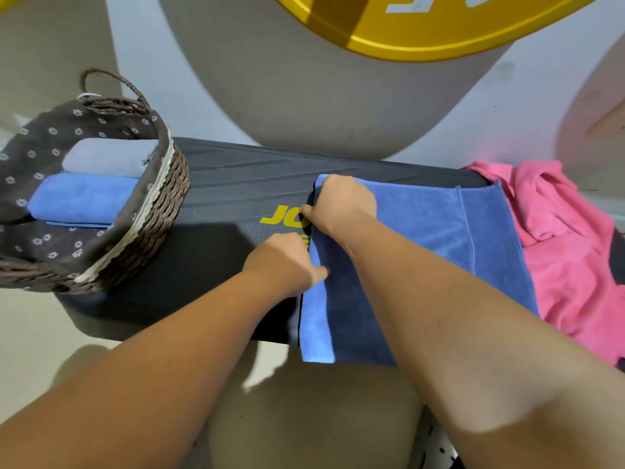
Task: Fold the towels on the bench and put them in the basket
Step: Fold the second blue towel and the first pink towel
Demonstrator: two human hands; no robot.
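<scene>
A blue towel (422, 238) lies spread across the black padded table (220, 184), its near edge hanging over the front. Along its left side a narrow strip is turned over. The left hand (284, 262) pinches that folded left edge near the middle, thumb on top of the cloth. The right hand (341, 204) grips the far left corner, fingers curled. A pink towel (568, 258) lies crumpled at the right end of the table, partly under the blue towel's right edge. A wicker basket (159, 225) with a flowered lining stands at the left end and holds a folded grey towel (108, 157) and a folded blue towel (81, 198), side by side. Yellow lettering (280, 214) on the table is partly covered by the hands.
</scene>
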